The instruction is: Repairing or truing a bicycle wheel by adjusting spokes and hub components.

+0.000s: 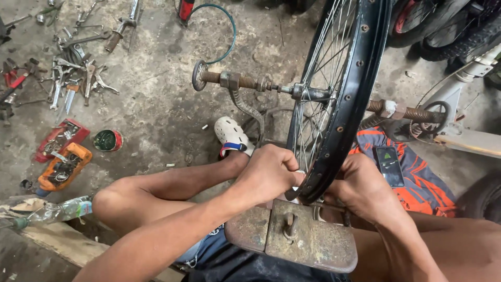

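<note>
Top of bicycle rim (pixel 360 62) cut off by upper frame edge. Left hand (pixel 269 175) fingertips hidden against rim; whatever small tool it pinches is too covered to tell. Right hand (pixel 360 190) fingers hidden behind rim. Tool pile (pixel 68 73) upper left too small to sort, cropped at edge. Tyre (pixel 485 198) lower right cut off.

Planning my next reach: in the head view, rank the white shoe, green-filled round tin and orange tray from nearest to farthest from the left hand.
From the left hand:
1. White shoe, just above and left of it.
2. Green-filled round tin, farther left on the floor.
3. Orange tray, farthest left, past the tin.
</note>
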